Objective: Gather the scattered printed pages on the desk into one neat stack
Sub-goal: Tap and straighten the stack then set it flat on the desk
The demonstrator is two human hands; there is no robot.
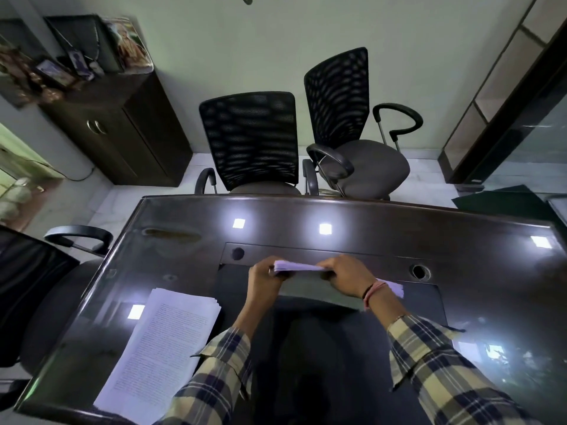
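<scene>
Squaring a bundle of pages [299,267] on edge: left hand [263,279] and right hand [346,276] grip its ends, likely to align them; another stack [162,348] lies left.

Room around my hands on the desk

My left hand [266,279] and right hand [345,276] held a bundle of pages [299,267] upright over the middle of the desk [352,216], blocking the path between them. To my left a stack of printed pages [159,351] covered the near corner. Bare glossy top lay open beyond the bundle to the far edge and out to my right. Two mesh chairs [250,139] stood just behind that far edge, and another chair [36,289] flanked the left side.
</scene>
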